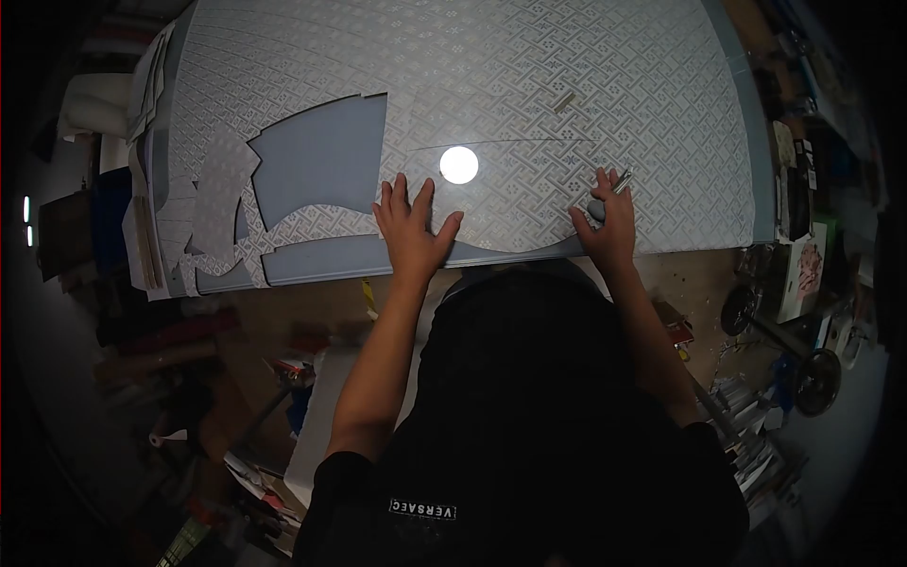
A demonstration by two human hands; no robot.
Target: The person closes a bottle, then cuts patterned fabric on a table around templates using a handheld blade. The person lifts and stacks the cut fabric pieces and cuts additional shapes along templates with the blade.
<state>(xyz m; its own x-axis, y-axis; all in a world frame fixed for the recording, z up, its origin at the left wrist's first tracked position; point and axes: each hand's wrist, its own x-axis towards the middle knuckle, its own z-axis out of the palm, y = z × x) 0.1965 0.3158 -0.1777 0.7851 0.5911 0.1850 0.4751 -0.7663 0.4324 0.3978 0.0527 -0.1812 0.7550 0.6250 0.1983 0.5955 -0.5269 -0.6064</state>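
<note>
A large sheet of pale grey material with a woven lattice and flower pattern (pixel 510 85) covers the tabletop. My left hand (pixel 413 231) lies flat on it with fingers spread, beside the edge of a cut-out opening. Near the front edge, my right hand (pixel 612 227) rests on the sheet, a slim silver pen-like tool (pixel 623 180) held between its fingers. A small grey rounded object (pixel 596 210) sits by its thumb and index finger; whether it is gripped I cannot tell. Between the hands shines a bright white round spot (pixel 458 164). A thin curved line crosses the sheet beyond it.
Blue-grey table surface (pixel 321 156) shows through the opening at left, next to a loose cut piece (pixel 218 203). A small brownish strip (pixel 564 102) lies on the sheet. Stacked boards (pixel 144 227) stand at the left edge. Dark round weights (pixel 817 382) are at right.
</note>
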